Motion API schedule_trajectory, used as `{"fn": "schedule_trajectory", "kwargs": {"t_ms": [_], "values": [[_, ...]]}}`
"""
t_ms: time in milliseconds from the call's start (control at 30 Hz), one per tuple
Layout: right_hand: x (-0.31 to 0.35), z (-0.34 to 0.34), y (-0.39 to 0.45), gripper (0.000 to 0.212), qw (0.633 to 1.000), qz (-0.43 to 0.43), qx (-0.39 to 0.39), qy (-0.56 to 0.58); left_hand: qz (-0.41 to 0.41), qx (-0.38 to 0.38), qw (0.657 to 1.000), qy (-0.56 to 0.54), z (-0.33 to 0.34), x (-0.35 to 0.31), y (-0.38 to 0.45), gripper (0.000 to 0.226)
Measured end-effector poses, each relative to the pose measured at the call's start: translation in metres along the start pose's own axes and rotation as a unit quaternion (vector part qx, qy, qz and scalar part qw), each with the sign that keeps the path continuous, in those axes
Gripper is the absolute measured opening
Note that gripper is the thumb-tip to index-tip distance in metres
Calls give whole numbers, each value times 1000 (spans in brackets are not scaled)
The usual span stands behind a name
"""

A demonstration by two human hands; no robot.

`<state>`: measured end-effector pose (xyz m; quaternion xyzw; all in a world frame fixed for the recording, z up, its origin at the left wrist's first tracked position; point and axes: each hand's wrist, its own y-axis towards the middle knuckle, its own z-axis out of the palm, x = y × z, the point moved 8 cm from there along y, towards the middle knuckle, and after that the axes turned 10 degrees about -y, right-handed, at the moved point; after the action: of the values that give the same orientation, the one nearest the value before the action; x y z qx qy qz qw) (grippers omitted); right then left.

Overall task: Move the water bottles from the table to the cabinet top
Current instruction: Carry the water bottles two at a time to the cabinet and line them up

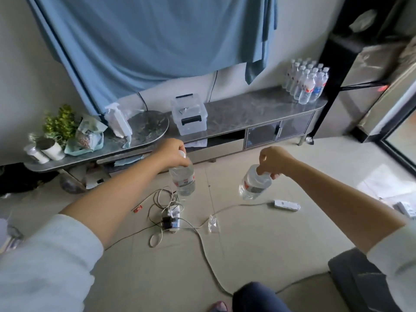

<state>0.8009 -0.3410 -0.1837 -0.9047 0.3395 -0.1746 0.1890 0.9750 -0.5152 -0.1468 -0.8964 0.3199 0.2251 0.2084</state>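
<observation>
Two clear plastic water bottles hang from your hands above the floor.
Your left hand (171, 154) grips one clear bottle (182, 179) by the cap; your right hand (273, 162) grips the other (253, 185); tangled cables (166, 212) lie below, a lidded clear plastic box (188, 117) sits on the grey marble cabinet top (247, 109).

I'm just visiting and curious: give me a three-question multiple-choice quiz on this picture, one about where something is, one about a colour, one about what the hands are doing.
1. Where does the cluster of water bottles stand?
A. on the floor
B. at the right end of the cabinet top
C. inside the clear box

2. What colour is the cloth hanging on the wall?
A. blue
B. red
C. yellow

3. What are the two hands doing?
A. both hang idle
B. only one holds a bottle
C. each holds a bottle

Answers: 1 B, the cluster stands at the top's right end. 2 A, the cloth is plainly blue. 3 C, the left hand grips the left bottle by its top, and the right hand grips the right bottle the same way.
</observation>
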Motion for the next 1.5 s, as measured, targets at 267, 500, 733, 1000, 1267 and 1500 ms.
{"fn": "schedule_trajectory", "kwargs": {"t_ms": [267,500,733,1000,1267,1500], "values": [[-67,-56,133,24,996,90,-6,20,-14,17,999,-23,9,-39,152,16],[-115,-136,258,12,998,52,-7,17,0,43,999,-29,26,-118,296,21],[-148,-233,362,19,995,19,-86,37,1,-24,996,-85,23,-184,413,23],[-210,-302,463,23,987,56,-110,100,7,-3,997,-80,33,-251,543,26],[-289,-344,561,29,989,105,-69,76,66,70,993,-67,62,-318,676,28],[-388,-380,610,13,980,173,-60,82,80,96,990,-59,101,-392,761,24]]}}
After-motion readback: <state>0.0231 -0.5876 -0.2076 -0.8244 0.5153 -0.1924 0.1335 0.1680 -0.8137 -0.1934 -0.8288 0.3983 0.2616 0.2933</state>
